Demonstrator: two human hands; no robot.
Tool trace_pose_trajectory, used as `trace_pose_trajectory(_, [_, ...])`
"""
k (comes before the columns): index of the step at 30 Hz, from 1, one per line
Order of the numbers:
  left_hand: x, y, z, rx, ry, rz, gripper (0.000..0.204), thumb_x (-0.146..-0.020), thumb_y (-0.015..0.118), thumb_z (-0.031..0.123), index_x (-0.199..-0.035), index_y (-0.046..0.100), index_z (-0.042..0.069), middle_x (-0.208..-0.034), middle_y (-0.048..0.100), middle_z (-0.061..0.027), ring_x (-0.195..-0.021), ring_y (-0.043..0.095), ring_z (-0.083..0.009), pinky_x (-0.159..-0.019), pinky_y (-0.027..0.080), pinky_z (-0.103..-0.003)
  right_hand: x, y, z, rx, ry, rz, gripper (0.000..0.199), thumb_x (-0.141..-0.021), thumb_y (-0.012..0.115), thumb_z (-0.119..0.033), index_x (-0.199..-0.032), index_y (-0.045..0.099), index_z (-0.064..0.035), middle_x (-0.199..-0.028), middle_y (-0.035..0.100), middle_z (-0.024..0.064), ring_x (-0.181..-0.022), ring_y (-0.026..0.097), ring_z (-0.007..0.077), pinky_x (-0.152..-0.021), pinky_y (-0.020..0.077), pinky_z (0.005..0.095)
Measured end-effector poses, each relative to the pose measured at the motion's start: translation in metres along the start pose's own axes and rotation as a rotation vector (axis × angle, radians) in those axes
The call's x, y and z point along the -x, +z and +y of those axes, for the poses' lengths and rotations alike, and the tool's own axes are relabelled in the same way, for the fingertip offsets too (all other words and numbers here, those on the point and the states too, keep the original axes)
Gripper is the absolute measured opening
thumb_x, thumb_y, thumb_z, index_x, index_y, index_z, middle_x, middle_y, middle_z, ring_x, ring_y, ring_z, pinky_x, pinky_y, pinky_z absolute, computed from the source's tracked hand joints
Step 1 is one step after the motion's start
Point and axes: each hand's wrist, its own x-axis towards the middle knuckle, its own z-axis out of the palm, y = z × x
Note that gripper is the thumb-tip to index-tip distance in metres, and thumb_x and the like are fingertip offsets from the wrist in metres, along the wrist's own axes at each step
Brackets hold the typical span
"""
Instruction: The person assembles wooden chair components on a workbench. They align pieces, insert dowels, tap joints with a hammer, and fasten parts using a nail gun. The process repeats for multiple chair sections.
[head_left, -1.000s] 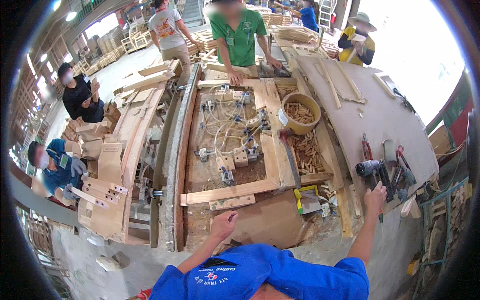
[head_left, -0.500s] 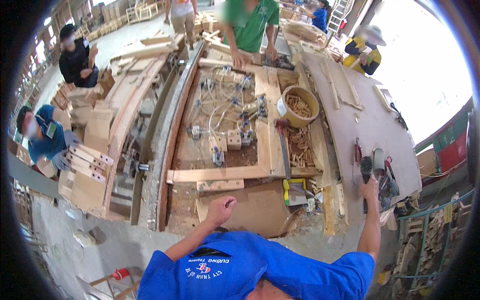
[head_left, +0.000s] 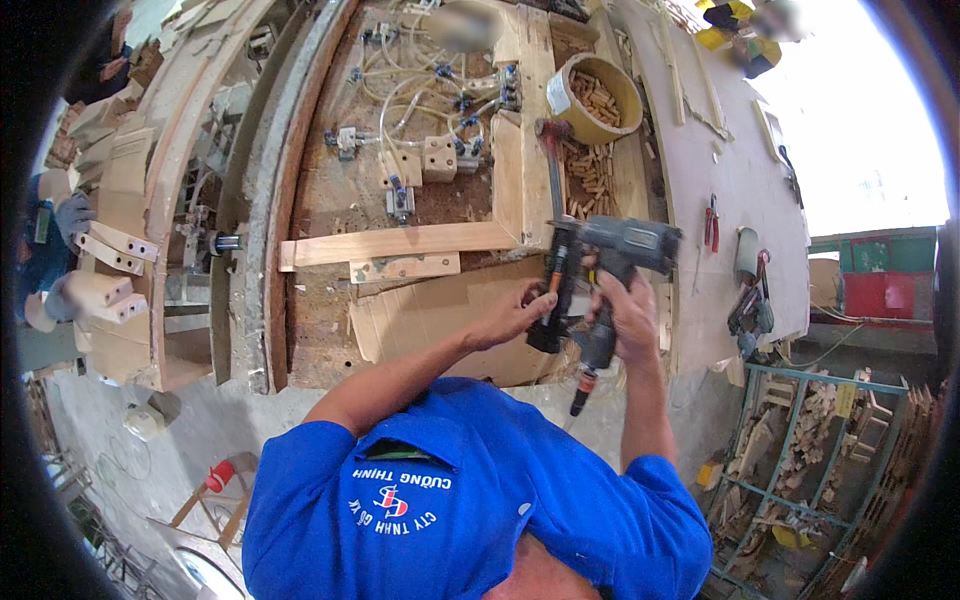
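two hands meet at one dark nail gun [head_left: 632,240], which is held up in front of the chest, above the near part of the work area. the right hand [head_left: 632,312] is wrapped round its handle; the left hand [head_left: 508,318] has its fingers at the magazine [head_left: 545,335], though i cannot tell whether they grip it or only steady it. to handle it well, i would let the right hand carry the weight, leave the trigger alone while the left fingers are so close, and mind that the nose stays away from them and from anyone nearby.

just past the tool lie a hammer [head_left: 556,175] and the corner of a pale wooden frame [head_left: 400,245], with flat cardboard [head_left: 430,318] on its near side. beyond stands a yellow bucket [head_left: 600,133] of wooden dowels. on the tabletop [head_left: 735,165] to the right rest red-handled pliers [head_left: 712,228].
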Motion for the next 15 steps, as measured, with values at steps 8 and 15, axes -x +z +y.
trace_pose_trajectory(8, [-0.021, -0.023, -0.034, 0.118, -0.06, 0.136, 0.052, -0.107, 0.061, 0.048, -0.138, 0.059, 0.006, -0.108, 0.069, -0.0053, -0.09, 0.062, -0.0119, -0.073, 0.052, -0.031, -0.048, 0.049, 0.026, 0.068, 0.122, -0.072, 0.035, -0.111, 0.055, -0.038, -0.116, 0.06, -0.0041, -0.093, 0.064, 0.0042, -0.057, 0.056, 0.0102, -0.049, 0.0504, 0.0293])
trace_pose_trajectory(15, [-0.023, -0.028, -0.032, 0.169, -0.036, 0.187, 0.05, -0.107, 0.06, 0.048, -0.135, 0.062, 0.006, -0.109, 0.071, -0.0069, -0.092, 0.063, -0.014, -0.077, 0.053, -0.032, -0.065, 0.064, 0.028, 0.238, 0.107, -0.093, 0.032, -0.112, 0.054, -0.037, -0.114, 0.061, -0.0054, -0.089, 0.063, 0.0032, -0.057, 0.056, 0.0097, -0.05, 0.05, 0.0284])
